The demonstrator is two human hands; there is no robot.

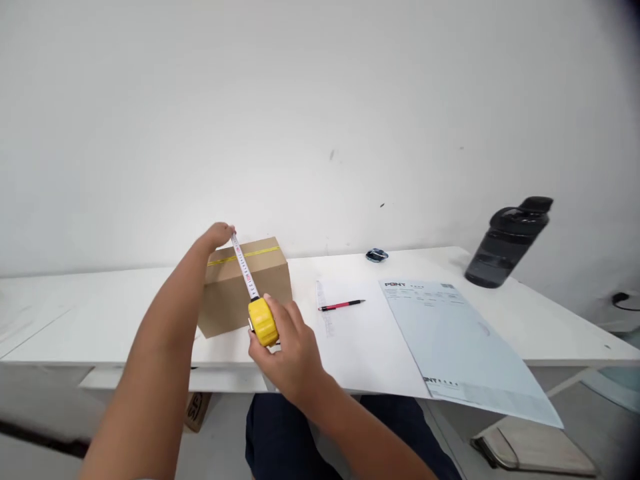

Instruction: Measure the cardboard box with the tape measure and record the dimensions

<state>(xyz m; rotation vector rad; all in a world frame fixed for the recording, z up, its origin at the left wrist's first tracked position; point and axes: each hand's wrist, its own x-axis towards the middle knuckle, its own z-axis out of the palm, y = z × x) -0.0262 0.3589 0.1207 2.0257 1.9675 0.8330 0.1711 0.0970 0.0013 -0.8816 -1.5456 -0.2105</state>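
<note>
A brown cardboard box (pixel 240 293) with a strip of yellow tape along its top stands on the white table. My right hand (pixel 295 350) is closed around a yellow tape measure (pixel 263 322) in front of the box. Its white blade (pixel 244 267) runs out across the top of the box to the far edge. There my left hand (pixel 220 235) pinches the blade's end, its fingers partly hidden behind the box.
A red and black pen (pixel 342 305) lies on white paper (pixel 370 347). Beside it, a pale blue printed sheet (pixel 460 340) overhangs the table's front edge. A dark bottle (pixel 507 243) stands at the right, a small dark blue object (pixel 377 255) near the wall.
</note>
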